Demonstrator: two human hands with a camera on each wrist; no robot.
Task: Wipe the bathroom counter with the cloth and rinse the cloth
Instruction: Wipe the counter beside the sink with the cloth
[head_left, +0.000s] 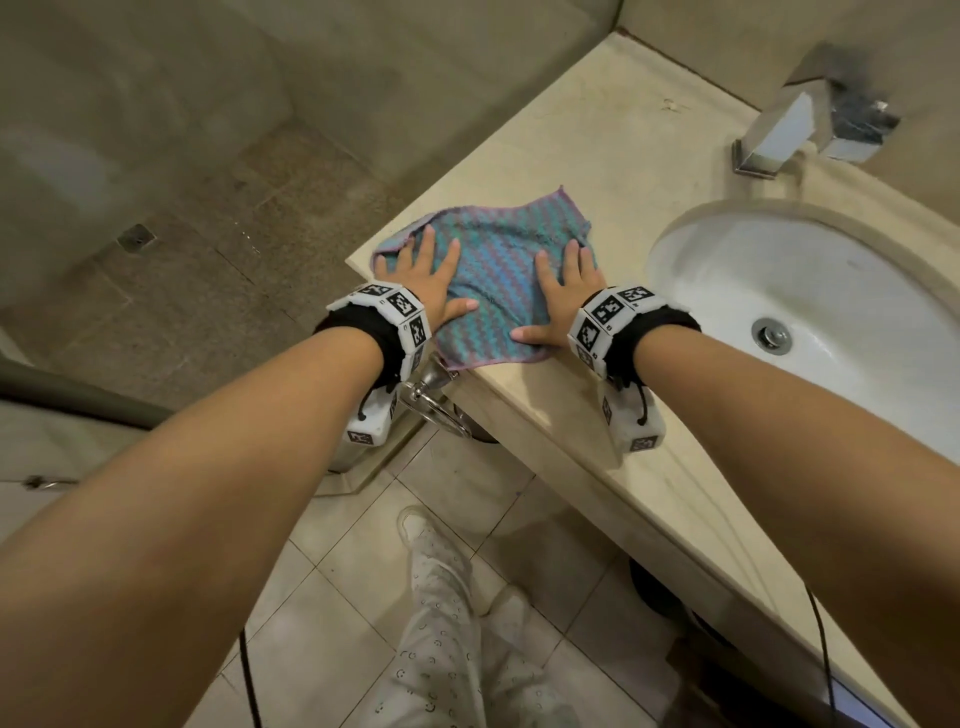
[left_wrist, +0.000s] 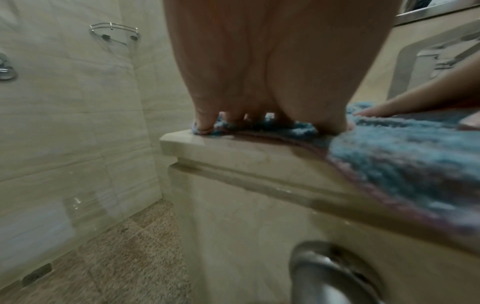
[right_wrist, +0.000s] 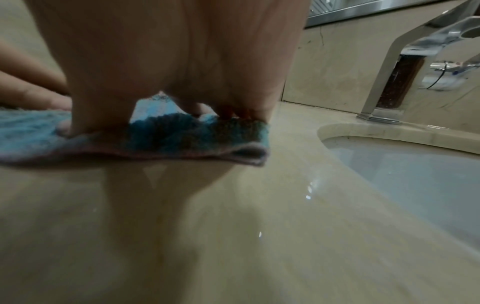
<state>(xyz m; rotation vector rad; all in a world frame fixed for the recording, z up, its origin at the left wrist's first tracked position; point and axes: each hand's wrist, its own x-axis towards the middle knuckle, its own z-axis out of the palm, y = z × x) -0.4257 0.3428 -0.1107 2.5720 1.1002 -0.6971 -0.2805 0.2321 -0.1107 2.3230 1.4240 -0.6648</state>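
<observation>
Flat on the desk (head_left: 613, 156), the cloth (head_left: 493, 270) lies spread at the left end, its left corner right at the end edge and its near corner reaching the front edge. Both hands press it down with straight, spread fingers: the left hand (head_left: 431, 275) on the left part, the right hand (head_left: 563, 291) on the right part, thumbs pointing toward each other and well apart. Bare desk runs behind the cloth to the wall and the tap (head_left: 810, 124); to the right a narrow strip of desk separates the cloth from the sink (head_left: 727, 270). Beyond the left end the desk drops to the shower floor (head_left: 182, 270).

Only the head view shows the whole cloth, the sink drain and the person's legs on the tiled floor below. From the left wrist the hand (left_wrist: 272, 72) is seen from beneath, the cloth (left_wrist: 402, 148) draping slightly over the front lip, the desk (left_wrist: 233, 148) corner bare just beside it, and a metal fitting (left_wrist: 332, 273) below. From the right wrist the hand (right_wrist: 168, 61) pins a raised fold of cloth (right_wrist: 182, 133), with glossy desk (right_wrist: 233, 226) in front, the sink (right_wrist: 415, 174) and tap (right_wrist: 389, 82) to its right.
</observation>
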